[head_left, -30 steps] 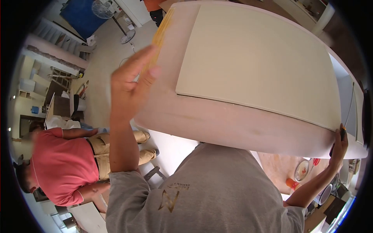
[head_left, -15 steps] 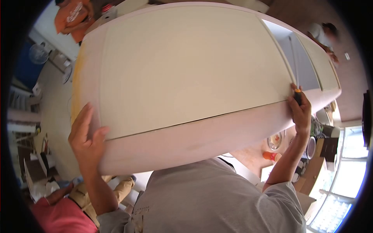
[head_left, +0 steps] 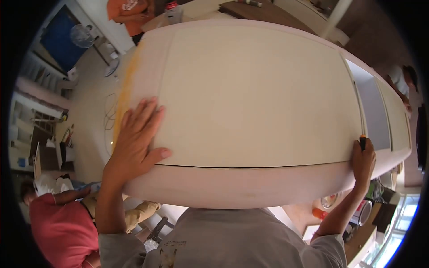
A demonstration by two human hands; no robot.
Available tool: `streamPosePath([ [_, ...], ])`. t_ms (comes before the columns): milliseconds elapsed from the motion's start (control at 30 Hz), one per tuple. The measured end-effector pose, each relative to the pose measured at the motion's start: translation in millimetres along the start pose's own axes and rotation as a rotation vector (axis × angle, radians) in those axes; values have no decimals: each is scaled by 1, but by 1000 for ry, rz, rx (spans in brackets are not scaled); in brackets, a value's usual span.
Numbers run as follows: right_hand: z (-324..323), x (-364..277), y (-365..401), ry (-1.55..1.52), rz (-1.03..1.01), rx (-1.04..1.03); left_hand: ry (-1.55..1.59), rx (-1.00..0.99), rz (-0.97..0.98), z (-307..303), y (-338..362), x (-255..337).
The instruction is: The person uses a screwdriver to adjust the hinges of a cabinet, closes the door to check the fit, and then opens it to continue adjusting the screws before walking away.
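Workshop floor point(head_left: 87, 129) and loose cord spread away at nine o'clock, with a standing fan point(head_left: 82, 35) near ten, a person in orange point(head_left: 128, 12) at eleven, one in red point(head_left: 65, 228) at eight and another in a pale top point(head_left: 399, 79) at two. Across the middle lies a long pinkish body point(head_left: 223, 187), its near edge close against the wearer's grey shirt point(head_left: 250, 232), which puts both ends of the cream panel point(head_left: 259, 98) within reach. The left hand point(head_left: 136, 147), at nine o'clock, is open and empty, fingers a little spread on the pinkish margin and thumb out toward the panel's near corner; laid so flat, it probably serves as a brace rather than a grip. At about four o'clock the right hand point(head_left: 364, 163) is curled around the black, orange-ended handle of a slim tool point(head_left: 362, 142). Its shaft points to twelve along the panel's edge, beside a recessed opening point(head_left: 373, 102), a hold that seems to keep it in line with that edge; whether the tip touches anything cannot be told.
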State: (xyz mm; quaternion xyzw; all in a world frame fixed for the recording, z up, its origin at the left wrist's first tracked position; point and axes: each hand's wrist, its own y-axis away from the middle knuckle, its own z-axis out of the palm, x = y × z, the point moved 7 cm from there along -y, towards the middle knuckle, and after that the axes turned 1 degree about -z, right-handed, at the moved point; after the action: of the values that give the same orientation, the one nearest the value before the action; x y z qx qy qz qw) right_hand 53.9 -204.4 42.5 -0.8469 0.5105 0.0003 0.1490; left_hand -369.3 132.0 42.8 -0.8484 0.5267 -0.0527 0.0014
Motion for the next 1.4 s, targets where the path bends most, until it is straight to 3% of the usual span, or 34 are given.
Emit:
streamPosePath([
  [333,15,-14,5,321,126,115,-20,84,293,10,-39,-57],
  [500,16,-125,49,289,7,191,78,113,467,12,-31,-53],
  [733,12,-262,95,289,49,186,290,236,679,-1,-25,-50],
  [900,12,-274,98,269,31,225,269,238,705,-2,-27,-49],
  [1000,13,-277,100,233,30,234,223,141,764,-12,-34,-51],
  [1100,10,-281,100,212,22,226,34,102,758,-43,-80,-55],
  [1167,10,-280,100,175,-10,244,-9,432,817,-76,-124,-58],
  [1233,9,-278,102,159,-32,255,334,378,752,-103,-173,-56],
  [1267,10,-278,106,144,-44,266,352,310,718,-100,-206,-56],
  [1333,8,-278,109,131,-58,290,215,442,718,-46,-232,-44],
  [1367,8,-277,111,135,-48,293,61,645,744,-10,-222,-31],
  [1400,7,-277,110,144,-35,305,34,63,822,36,-202,-12],
])
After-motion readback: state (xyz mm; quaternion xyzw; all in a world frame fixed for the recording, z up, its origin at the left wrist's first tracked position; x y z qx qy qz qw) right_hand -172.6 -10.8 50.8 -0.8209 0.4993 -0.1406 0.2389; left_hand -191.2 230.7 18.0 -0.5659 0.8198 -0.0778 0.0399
